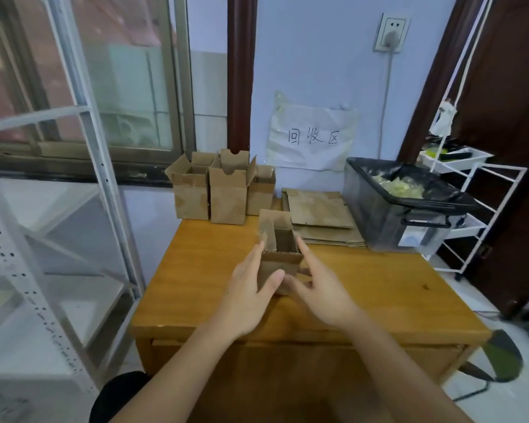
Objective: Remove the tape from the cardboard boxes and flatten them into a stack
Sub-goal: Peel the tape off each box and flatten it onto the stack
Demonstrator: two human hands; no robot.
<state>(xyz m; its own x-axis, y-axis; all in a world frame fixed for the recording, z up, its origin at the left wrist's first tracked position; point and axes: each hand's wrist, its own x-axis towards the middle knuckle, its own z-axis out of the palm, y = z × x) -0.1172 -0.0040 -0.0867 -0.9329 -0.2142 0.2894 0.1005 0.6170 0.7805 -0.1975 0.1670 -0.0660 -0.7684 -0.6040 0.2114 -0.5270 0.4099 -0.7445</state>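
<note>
At the far left stands a white perforated metal shelving frame in front of a sliding glass window. Right of it is a wooden table with a honey-coloured top. At the table's back left corner three small open brown cardboard boxes stand upright, touching one another, their top flaps raised. Nearer the middle of the table a small brown corrugated cardboard box stands open at the top, one flap up on its far left side. The left hand lies against this box's left wall with fingers straight and together, thumb across the lower front face. The right hand lies against the right wall, fingers straight and slightly apart, thumb reaching toward the front bottom edge close to the left thumb. Behind and right of the held box a stack of flattened brown cardboard sheets lies flat on the table. Just beside the stack sits a clear plastic bin lined with a black bag, with pale crumpled tape scraps inside. On the wall above hangs a white handwritten paper sign. At the far right is a white wire rack.
</note>
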